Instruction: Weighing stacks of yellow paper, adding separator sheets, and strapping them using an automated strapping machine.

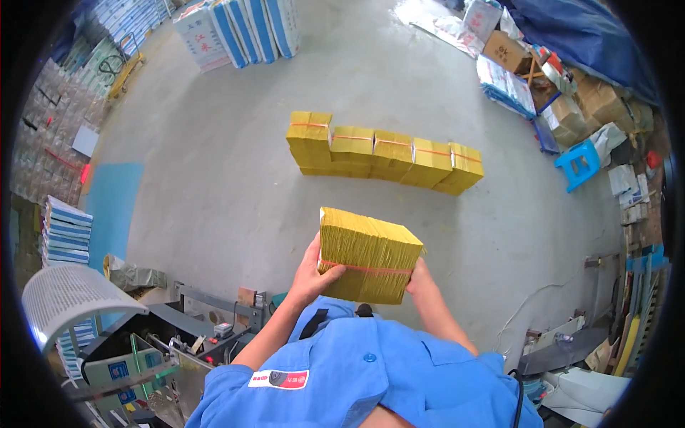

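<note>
Between my two hands is a thick bundle of yellow paper (371, 246), its many sheet edges showing and a reddish band around it. My left hand (312, 277) is closed on its left end, the thumb lying near the band. At the right end my right hand (419, 278) grips it; most of those fingers are hidden behind the bundle. Beyond my hands, apart from them, several similar banded bundles (392, 148) stand in a slightly curved row on the floor. The leftmost bundle (310, 125) sits higher than the others.
Grey floor (235, 157) surrounds the row. White-and-blue sacks (246, 32) stand at the far left. Machinery with a perforated grey cover (78, 292) is near left. A blue stool (578, 165) and cardboard boxes (567, 118) line the right, and a cable (528, 296) lies near right.
</note>
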`<act>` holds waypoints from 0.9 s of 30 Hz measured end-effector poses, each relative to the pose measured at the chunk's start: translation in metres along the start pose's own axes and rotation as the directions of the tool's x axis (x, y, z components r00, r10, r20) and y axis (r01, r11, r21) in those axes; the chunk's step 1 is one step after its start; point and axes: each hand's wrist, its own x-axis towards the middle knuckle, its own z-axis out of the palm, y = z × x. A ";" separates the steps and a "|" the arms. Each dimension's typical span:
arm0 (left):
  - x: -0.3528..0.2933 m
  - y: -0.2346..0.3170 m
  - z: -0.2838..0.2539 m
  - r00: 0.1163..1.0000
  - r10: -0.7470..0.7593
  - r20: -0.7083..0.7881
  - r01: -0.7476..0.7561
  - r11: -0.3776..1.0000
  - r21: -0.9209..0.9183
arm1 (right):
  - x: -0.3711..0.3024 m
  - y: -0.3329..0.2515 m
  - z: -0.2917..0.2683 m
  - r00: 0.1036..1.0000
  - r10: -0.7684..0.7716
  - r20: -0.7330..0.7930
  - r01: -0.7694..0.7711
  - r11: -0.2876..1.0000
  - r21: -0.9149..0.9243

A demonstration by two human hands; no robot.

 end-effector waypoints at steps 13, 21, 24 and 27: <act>0.298 -0.016 -0.032 0.976 -0.175 0.127 0.201 0.953 -0.229 | 0.234 -0.125 0.070 0.982 -0.130 -0.139 0.123 0.991 -0.057; 0.468 -0.082 -0.035 0.912 -0.396 0.104 0.410 0.885 -0.223 | 0.410 -0.176 0.085 0.974 0.048 -0.220 -0.072 0.992 -0.102; 0.521 -0.118 -0.034 0.891 -0.449 0.068 0.452 0.857 -0.247 | 0.469 -0.181 0.086 0.971 0.081 -0.226 -0.106 0.989 -0.102; 0.564 -0.144 -0.031 0.849 -0.523 0.070 0.527 0.832 -0.176 | 0.520 -0.186 0.075 0.954 0.135 -0.268 -0.168 0.980 -0.107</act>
